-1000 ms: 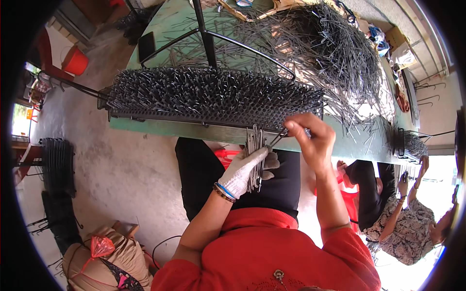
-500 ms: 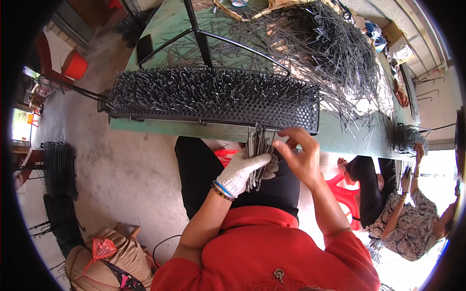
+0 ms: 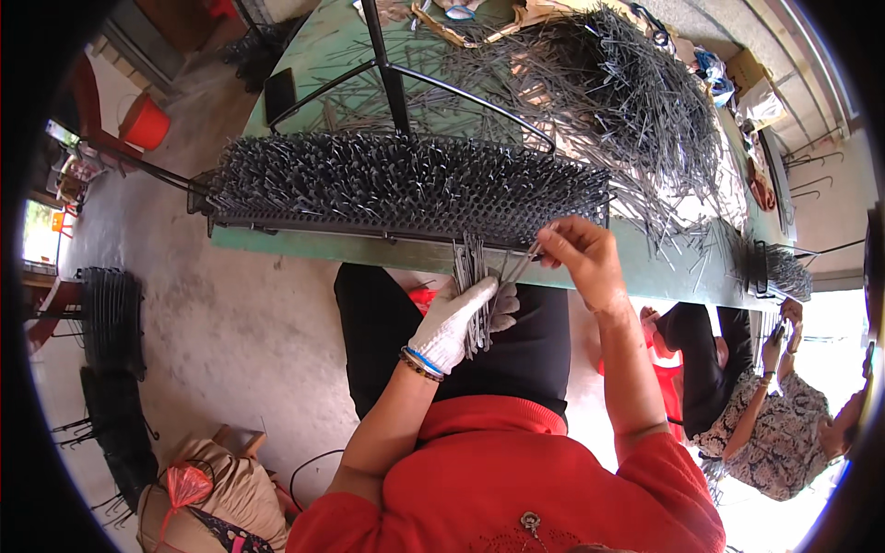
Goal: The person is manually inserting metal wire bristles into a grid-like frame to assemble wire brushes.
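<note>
I have the gloved left hand (image 3: 452, 324) wrapped around a bundle of metal strips (image 3: 469, 265), which stands roughly upright above the lap, just in front of the table edge. The right hand (image 3: 584, 263) is bare, its thumb and forefinger pinched together on a thin strip (image 3: 520, 265) slanting down toward the glove; I can't tell whether its lower end touches the bundle. Across my reach lies a long perforated tray (image 3: 313, 226), thick with upright dark pins (image 3: 396, 184) but sparser toward its right end. Behind it, a black rod frame (image 3: 392, 92) rises over the green table (image 3: 277, 241), partly blocking my line to the loose strips scattered there. The big heap (image 3: 650, 111) sits beyond the tray's right end. To my right, a co-worker (image 3: 774, 429) sits at another tray (image 3: 786, 274).
</note>
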`<state>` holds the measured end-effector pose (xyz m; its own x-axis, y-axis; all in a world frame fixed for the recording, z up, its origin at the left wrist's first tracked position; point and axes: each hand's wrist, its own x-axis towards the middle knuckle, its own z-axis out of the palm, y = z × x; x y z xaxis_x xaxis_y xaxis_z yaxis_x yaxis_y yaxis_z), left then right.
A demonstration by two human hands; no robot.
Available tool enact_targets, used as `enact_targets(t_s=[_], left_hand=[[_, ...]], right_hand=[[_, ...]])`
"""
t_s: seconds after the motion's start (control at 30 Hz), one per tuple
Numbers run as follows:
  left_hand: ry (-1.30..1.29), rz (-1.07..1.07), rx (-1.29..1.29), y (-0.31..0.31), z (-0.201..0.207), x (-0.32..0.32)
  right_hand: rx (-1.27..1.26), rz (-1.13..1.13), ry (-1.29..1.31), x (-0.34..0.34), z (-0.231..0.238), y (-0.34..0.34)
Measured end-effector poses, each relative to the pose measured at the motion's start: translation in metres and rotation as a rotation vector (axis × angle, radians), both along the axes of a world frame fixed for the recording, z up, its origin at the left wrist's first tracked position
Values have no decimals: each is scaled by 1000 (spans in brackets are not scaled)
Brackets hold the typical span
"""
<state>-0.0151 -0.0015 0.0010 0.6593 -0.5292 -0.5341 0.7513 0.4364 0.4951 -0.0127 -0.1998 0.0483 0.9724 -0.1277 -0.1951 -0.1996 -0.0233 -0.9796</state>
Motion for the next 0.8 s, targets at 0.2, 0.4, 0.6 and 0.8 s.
enact_targets(t_s=[0.2, 0.4, 0.6, 0.8], left_hand=[[-52, -63, 18, 0, -6, 0], [-46, -110, -7, -1, -6, -3], [-56, -136, -4, 0, -6, -4], [-41, -117, -24, -2, -3, -5]], right_hand=[[-192, -169, -349, 23, 19, 1], [-392, -185, -475, 47, 7, -3], [-544, -112, -486, 50, 7, -6], [-558, -8, -517, 52, 12, -5]])
